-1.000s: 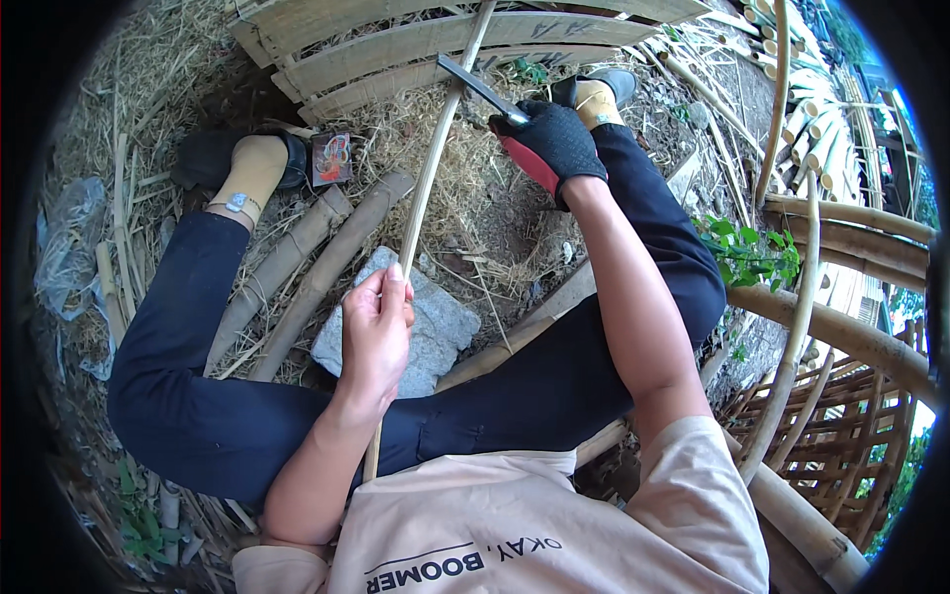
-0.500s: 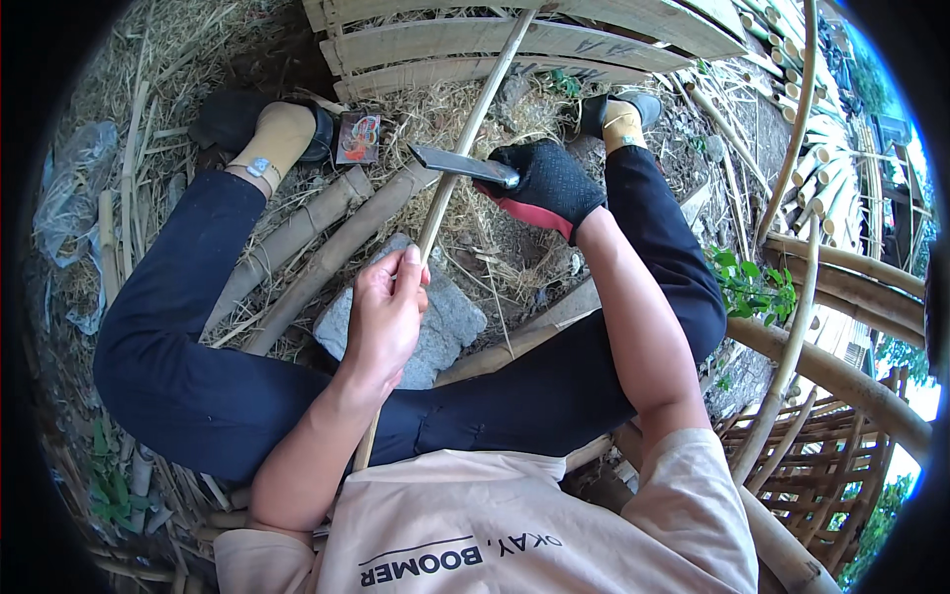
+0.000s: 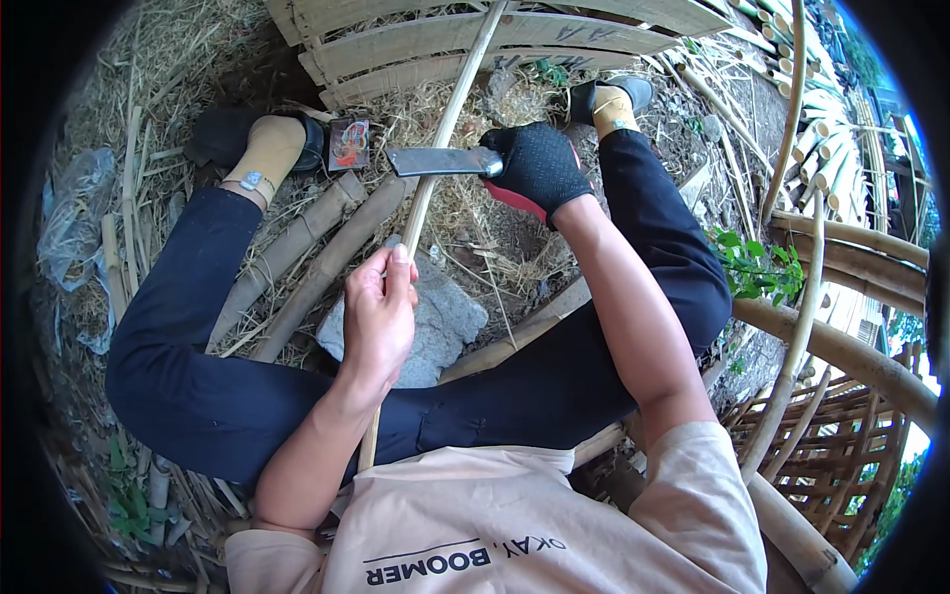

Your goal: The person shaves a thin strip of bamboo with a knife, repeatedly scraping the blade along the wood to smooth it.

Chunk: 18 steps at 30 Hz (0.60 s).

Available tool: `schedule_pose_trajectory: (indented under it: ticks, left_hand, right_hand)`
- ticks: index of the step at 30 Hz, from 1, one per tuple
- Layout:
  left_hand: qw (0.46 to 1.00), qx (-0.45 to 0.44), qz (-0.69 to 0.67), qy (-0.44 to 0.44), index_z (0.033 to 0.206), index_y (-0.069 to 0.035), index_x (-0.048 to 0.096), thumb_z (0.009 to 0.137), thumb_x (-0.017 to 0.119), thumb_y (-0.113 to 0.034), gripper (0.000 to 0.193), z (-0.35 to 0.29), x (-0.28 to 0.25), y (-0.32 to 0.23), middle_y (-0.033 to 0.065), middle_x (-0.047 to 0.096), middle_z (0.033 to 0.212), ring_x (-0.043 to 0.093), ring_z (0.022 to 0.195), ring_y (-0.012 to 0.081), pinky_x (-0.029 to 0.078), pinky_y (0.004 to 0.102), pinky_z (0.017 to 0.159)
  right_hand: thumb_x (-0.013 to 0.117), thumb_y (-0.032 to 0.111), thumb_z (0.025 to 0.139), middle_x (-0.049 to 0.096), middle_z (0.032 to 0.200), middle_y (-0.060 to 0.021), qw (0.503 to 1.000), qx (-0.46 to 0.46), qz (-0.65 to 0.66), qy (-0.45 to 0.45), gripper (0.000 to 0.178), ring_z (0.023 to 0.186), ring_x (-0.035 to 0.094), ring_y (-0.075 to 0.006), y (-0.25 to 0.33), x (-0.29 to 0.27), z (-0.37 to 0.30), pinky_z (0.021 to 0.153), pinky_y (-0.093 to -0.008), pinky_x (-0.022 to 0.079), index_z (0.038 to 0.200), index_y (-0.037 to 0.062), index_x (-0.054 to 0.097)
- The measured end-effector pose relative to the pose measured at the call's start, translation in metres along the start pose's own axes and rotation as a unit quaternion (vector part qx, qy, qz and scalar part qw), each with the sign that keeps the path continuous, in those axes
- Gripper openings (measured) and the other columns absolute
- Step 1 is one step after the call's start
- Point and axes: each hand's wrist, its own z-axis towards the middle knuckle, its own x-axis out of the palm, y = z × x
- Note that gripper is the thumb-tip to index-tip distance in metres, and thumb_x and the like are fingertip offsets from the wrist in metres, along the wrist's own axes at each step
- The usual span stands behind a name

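Note:
My bare left hand (image 3: 379, 315) is closed round a long pale bamboo strip (image 3: 447, 131), which slants from near my waist up past the far slatted wood. Wearing a black glove with a red-pink edge, my right hand (image 3: 535, 170) grips a knife (image 3: 435, 162) with a broad, flat metal blade. The blade lies across the strip, a little beyond my left hand, its tip pointing left. The knife's handle is mostly hidden in the glove. Below my left hand, between my legs, sits a grey stone block (image 3: 440, 322).
A slatted wooden crate (image 3: 416, 79) stands at the far side. Bamboo poles (image 3: 332, 267) lie left of the stone. A small printed packet (image 3: 348, 145) is by my left shoe. Thick bamboo rails (image 3: 841, 361) and a woven bamboo basket (image 3: 826, 450) are at right; clear plastic (image 3: 74, 223) lies far left.
My right hand and the knife have moved slightly left, and the blade now lies more level across the strip. My left hand still grips the strip in nearly the same place.

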Motion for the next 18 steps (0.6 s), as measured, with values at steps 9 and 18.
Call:
schedule_pose_trajectory:
  ticks: [9,18]
  left_hand:
    - [1.000,-0.001,0.006,-0.001,0.080,-0.006,0.054,0.108,0.046,-0.027,0.036,0.000,-0.001,-0.002,-0.0076,0.038,0.058,0.029,0.050,0.0006,0.022,0.0228,0.045]
    - [0.999,-0.023,-0.035,0.026,0.081,-0.007,0.054,0.108,0.048,-0.028,0.034,-0.007,0.003,0.000,-0.0076,0.038,0.060,0.031,0.051,0.0005,0.022,0.0227,0.045]
  right_hand:
    - [0.065,0.034,0.079,0.072,0.082,-0.0167,1.000,0.017,-0.006,-0.018,0.024,0.080,0.070,-0.0365,0.003,0.004,0.000,0.076,-0.0461,0.056,0.093,0.0169,0.075]
    - [0.065,0.048,0.086,0.072,0.088,-0.0198,0.986,0.151,0.037,-0.059,0.040,0.086,0.069,-0.0393,-0.040,-0.010,0.006,0.080,-0.0449,0.055,0.099,0.0117,0.075]
